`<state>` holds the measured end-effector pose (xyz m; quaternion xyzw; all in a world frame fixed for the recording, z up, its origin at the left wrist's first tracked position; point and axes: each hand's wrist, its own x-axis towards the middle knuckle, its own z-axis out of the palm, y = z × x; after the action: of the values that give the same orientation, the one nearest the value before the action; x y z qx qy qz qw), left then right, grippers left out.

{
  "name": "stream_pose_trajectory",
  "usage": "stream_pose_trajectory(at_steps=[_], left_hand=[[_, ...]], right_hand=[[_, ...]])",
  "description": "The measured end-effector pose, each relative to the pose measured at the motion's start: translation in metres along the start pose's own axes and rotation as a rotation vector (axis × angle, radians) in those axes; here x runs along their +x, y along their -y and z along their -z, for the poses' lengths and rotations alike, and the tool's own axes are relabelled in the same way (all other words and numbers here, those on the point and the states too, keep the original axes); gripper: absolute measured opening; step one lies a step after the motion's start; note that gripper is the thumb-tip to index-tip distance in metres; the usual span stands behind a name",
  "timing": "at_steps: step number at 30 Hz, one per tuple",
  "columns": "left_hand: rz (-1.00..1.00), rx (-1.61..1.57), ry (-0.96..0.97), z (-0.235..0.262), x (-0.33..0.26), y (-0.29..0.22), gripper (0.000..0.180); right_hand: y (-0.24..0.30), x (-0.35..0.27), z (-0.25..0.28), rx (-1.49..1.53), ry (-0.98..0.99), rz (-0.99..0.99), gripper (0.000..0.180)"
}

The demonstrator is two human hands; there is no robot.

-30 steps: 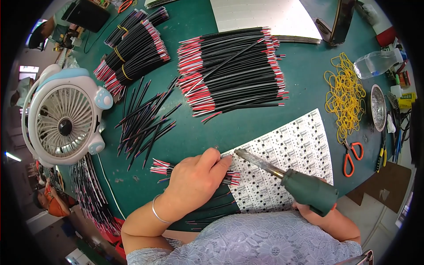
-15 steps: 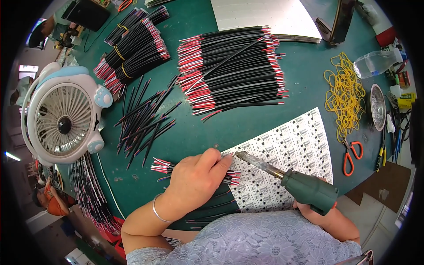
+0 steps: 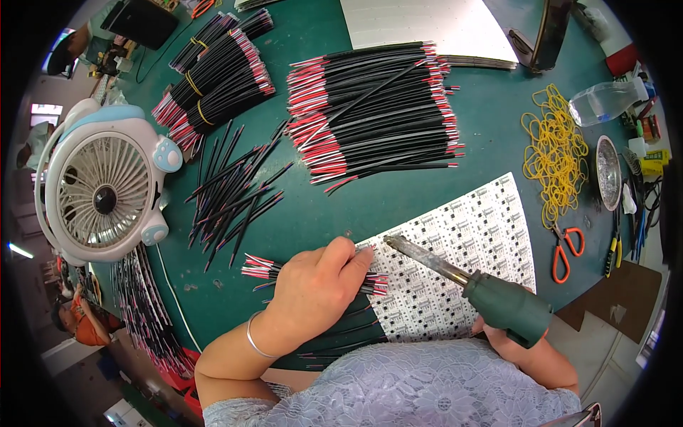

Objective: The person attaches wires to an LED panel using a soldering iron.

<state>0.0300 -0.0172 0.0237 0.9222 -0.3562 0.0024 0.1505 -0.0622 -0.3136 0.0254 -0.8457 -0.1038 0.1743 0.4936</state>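
My left hand [image 3: 313, 288] is closed around a small bunch of black-sleeved wires [image 3: 259, 268] with red and white ends, its thumb and forefinger pinched at the left edge of a white circuit board sheet [image 3: 491, 213]. Rows of small black components cover the sheet. In my right hand [image 3: 504, 343], partly hidden by the tool, is a green soldering iron [image 3: 509, 307]. Its thick tip points left over the board, a short gap from my left fingertips. More black wires [image 3: 345, 334] lie below my left wrist, at the sheet's left edge.
Stacked wires [image 3: 377, 114] lie beyond the board, with loose wires [image 3: 235, 185] and banded bundles [image 3: 213, 85] to the left. A fan [image 3: 103, 188] stands far left. Yellow rubber bands [image 3: 555, 153], orange-handled scissors [image 3: 567, 252], a metal bowl [image 3: 608, 173] and a bottle [image 3: 608, 102] sit right.
The soldering iron has shifted slightly right, its tip drawing away from my left fingertips. My left hand stays nearly in place, still pinching at the board's edge.
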Motion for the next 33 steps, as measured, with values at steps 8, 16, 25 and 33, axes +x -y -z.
stream_pose_trajectory(at_steps=[8, 16, 25, 33], left_hand=[[0.050, -0.118, -0.028, 0.000, 0.000, 0.001, 0.037], [0.060, -0.153, -0.030, -0.002, 0.000, 0.004, 0.035], [0.037, -0.141, -0.036, -0.002, 0.002, 0.004, 0.032], [0.034, -0.107, -0.017, -0.004, -0.003, -0.001, 0.034]], right_hand=[[-0.002, -0.005, 0.000, -0.010, 0.032, -0.074, 0.030], [-0.009, -0.009, -0.004, 0.049, 0.017, -0.036, 0.045], [0.000, 0.001, 0.002, -0.128, 0.034, 0.117, 0.043], [0.004, -0.029, 0.022, 0.297, -0.416, -0.128, 0.065]])
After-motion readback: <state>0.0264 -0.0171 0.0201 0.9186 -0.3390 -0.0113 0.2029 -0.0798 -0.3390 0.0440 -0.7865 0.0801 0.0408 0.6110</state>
